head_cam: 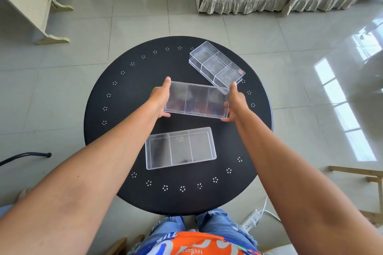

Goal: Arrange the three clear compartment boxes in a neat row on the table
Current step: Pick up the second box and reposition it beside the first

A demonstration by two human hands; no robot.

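Both hands, left hand (159, 100) and right hand (236, 102), grip the middle box (196, 99) by its short ends above the black tabletop (116, 143); near box (180, 148) lies flat, far box (216, 64) sits angled far right

A round black table (116, 130) with small white flower dots around its rim stands on grey floor tiles. A clear three-compartment box (180, 148) lies flat near its front; another clear box (216, 65) rests angled at the far right.
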